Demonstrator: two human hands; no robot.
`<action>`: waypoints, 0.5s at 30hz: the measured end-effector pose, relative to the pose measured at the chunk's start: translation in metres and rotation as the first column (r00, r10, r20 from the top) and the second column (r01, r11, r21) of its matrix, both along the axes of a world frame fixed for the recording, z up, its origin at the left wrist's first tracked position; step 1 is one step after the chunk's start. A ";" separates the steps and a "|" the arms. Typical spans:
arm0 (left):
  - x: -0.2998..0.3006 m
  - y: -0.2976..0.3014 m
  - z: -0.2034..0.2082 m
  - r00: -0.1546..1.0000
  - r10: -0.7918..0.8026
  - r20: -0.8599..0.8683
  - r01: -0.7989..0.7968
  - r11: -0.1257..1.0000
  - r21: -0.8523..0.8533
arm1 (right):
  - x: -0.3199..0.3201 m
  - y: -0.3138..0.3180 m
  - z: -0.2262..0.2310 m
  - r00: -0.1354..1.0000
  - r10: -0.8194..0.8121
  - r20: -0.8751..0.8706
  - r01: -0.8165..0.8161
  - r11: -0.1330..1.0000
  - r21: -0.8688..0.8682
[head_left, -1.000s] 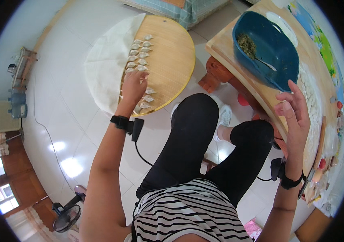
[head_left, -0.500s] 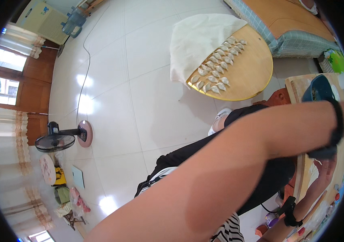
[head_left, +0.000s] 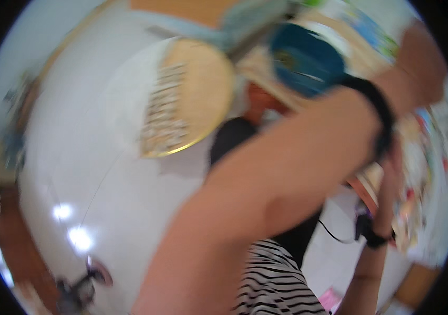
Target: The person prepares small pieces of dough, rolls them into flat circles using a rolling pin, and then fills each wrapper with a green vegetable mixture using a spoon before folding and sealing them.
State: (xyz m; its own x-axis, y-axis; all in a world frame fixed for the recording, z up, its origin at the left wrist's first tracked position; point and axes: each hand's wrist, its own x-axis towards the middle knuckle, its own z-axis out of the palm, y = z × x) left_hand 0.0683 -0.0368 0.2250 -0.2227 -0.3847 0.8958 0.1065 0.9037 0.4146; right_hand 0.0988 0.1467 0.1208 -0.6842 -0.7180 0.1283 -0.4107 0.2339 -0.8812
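Note:
My left forearm crosses the view from the lower edge, a dark band at its wrist. Beyond the band, my left hand (head_left: pixel 419 68) is smeared by motion above the wooden work surface, to the right of a teal bowl (head_left: pixel 316 52). That bowl holds some filling and a thin light utensil. My right hand (head_left: pixel 391 170) reaches up below the left wrist, partly covered by it, over the surface's near part. A dark watch (head_left: pixel 372 231) circles the right wrist. The fingers of both hands are too hidden or blurred to read, and so is anything in them.
A round wooden board (head_left: pixel 210 89) to the left bears rows of dumplings (head_left: pixel 163 107); a white cloth (head_left: pixel 129 89) lies along its left side. An orange-topped seat (head_left: pixel 192 10) stands behind. A fan (head_left: pixel 82 286) stands at lower left on the tiled floor.
The view has swung to the right, so the board and fan sit further left and lower. The teal bowl shows more fully, and my left hand now appears beyond its wristband.

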 end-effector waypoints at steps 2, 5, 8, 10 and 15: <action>0.028 -0.020 -0.010 0.998 -0.001 -0.058 -0.003 0.997 -0.072 | -0.017 -0.011 -0.018 0.997 -0.074 -0.015 0.073 0.994 -0.083; 0.056 -0.047 -0.046 0.944 -0.178 -0.280 0.127 0.973 -0.191 | -0.071 0.002 -0.042 0.974 -0.222 0.032 0.224 0.971 -0.089; 0.076 -0.046 -0.074 0.971 -0.204 -0.125 0.205 0.979 0.000 | -0.112 0.019 -0.077 0.924 -0.335 -0.182 0.353 0.933 0.076; 0.087 -0.044 -0.087 0.944 -0.326 -0.045 0.325 0.907 0.269 | -0.121 0.025 -0.093 0.865 -0.264 -0.427 0.382 0.899 0.217; 0.085 -0.050 -0.121 0.837 -0.546 -0.045 0.448 0.635 0.629 | -0.135 0.010 -0.108 0.783 -0.072 -0.618 0.271 0.934 0.235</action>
State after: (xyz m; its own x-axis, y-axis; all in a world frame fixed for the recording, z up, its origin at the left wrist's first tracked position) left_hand 0.1529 -0.0866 0.1044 -0.6408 -0.6118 0.4637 0.3638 0.2899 0.8852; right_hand -0.0361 0.1569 0.0126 -0.6586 -0.6660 0.3504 -0.7515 0.5574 -0.3531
